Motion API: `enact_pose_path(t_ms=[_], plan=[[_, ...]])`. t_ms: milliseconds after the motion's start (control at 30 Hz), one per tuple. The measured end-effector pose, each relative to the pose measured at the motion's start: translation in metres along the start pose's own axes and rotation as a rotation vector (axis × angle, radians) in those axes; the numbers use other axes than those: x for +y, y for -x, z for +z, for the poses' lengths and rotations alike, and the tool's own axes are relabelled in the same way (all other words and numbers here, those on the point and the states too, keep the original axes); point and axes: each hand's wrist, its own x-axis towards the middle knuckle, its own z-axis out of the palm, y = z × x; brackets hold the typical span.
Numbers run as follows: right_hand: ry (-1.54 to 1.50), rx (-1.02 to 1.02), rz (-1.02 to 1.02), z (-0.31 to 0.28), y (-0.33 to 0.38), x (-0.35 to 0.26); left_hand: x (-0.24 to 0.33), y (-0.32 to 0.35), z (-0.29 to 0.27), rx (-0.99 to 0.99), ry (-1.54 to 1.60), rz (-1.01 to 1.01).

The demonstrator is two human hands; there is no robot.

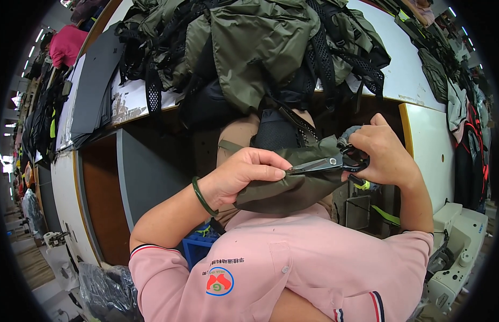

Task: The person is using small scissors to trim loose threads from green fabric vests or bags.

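My left hand pinches the edge of an olive-green fabric piece that lies across my lap. In my right hand is a pair of scissors, its handles wrapped in part with grey cloth. The scissor blades point left, their tips touching the fabric right beside my left fingertips. The blades look nearly closed together. A black mesh part hangs between my knees, behind the olive fabric.
Olive and black backpacks are heaped on the white table ahead. Dark flat panels lie at the left. A white sewing machine stands at my right, a blue crate below left. Another person in pink is far left.
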Motion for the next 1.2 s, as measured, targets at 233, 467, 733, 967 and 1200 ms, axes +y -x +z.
enact_pose_path(t_ms=[233, 467, 733, 967, 1200], plan=[[0.012, -0.097, 0.015, 0.001, 0.002, 0.004, 0.001, 0.0, 0.001, -0.02, -0.048, -0.015], [-0.096, -0.053, 0.011, 0.004, 0.0, 0.006, -0.001, -0.001, -0.003, -0.036, -0.092, 0.06], [-0.128, -0.28, 0.022, 0.003, -0.001, 0.009, -0.002, 0.0, -0.003, -0.061, -0.191, 0.118], [-0.475, 0.001, 0.131, 0.021, -0.011, 0.002, 0.001, -0.005, 0.002, -0.051, -0.199, 0.132], [-1.033, -0.064, 0.265, 0.05, -0.036, -0.033, -0.002, -0.014, 0.002, -0.036, -0.096, 0.154]])
